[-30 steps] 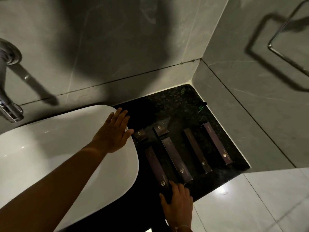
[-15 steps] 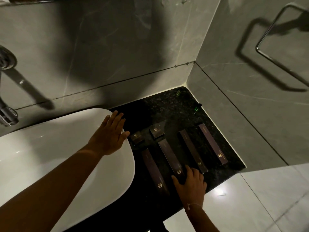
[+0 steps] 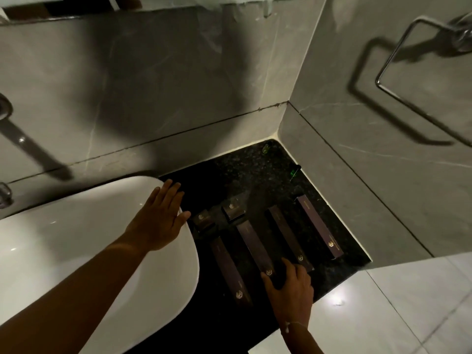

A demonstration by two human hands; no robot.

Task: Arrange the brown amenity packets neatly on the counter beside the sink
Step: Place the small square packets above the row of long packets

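Note:
Several long brown amenity packets lie side by side on the black speckled counter [image 3: 268,175]: the leftmost [image 3: 228,270], a second [image 3: 255,245], a third [image 3: 287,236] and the rightmost [image 3: 319,226]. Two small square brown packets [image 3: 203,221] [image 3: 233,208] sit behind them. My right hand [image 3: 288,290] rests with its fingers spread on the near ends of the second and third long packets. My left hand [image 3: 158,221] lies flat and open on the rim of the white sink [image 3: 76,238], close to the left small packet.
Two small green-glinting items [image 3: 295,172] [image 3: 267,148] stand near the counter's back right corner. Grey tiled walls close the back and right. A chrome towel ring [image 3: 408,80] hangs on the right wall. A tap [image 3: 5,195] is at far left. White floor tiles lie below the counter edge.
My right hand has moved from the leftmost packet's near end rightward onto the near ends of the second and third packets. My left hand has stayed on the sink rim.

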